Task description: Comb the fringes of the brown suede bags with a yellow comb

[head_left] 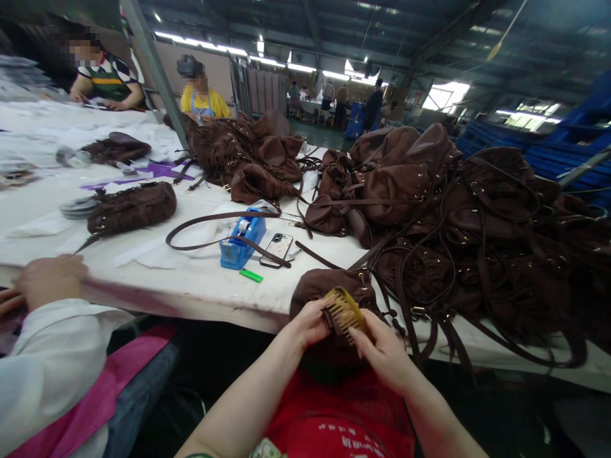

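A yellowish-brown wide-toothed comb [347,308] is gripped in my right hand [382,343], its teeth pointing down and to the left. My left hand [312,323] pinches a dark brown piece just left of the comb, apparently fringe of the bag; the fingers partly hide it. Under and behind both hands, a dark brown fringed bag [308,286] sits at the table's front edge, its lower part overhanging toward my lap.
Brown bags [396,184] with long straps are heaped right and ahead. A blue tape dispenser [236,248], a phone [278,247], a green lighter [251,275] and a strap lie on the white table [200,286]. A co-worker's hand [52,280] is at left, near another bag [133,207].
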Action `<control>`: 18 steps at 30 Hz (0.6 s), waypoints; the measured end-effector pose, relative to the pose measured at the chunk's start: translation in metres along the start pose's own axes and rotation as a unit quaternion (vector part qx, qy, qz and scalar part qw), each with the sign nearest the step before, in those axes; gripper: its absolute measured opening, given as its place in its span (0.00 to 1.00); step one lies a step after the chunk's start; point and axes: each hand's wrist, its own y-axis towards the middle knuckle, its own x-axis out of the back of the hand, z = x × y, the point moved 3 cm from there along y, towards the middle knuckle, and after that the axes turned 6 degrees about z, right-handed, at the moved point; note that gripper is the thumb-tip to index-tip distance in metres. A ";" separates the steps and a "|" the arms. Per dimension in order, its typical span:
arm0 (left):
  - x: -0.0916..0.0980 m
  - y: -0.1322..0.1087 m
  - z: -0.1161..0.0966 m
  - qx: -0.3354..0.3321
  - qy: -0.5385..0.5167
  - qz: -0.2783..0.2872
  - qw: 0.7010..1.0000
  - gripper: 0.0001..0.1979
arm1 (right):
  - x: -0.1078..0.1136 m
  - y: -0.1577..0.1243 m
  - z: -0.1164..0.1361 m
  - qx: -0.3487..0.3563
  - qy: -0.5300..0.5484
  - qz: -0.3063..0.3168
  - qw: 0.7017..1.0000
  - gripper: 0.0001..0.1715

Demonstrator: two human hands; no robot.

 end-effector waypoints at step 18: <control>-0.002 -0.013 -0.012 0.067 -0.063 0.141 0.986 0.25 | -0.040 0.028 -0.059 -0.004 -0.210 0.094 0.973 0.20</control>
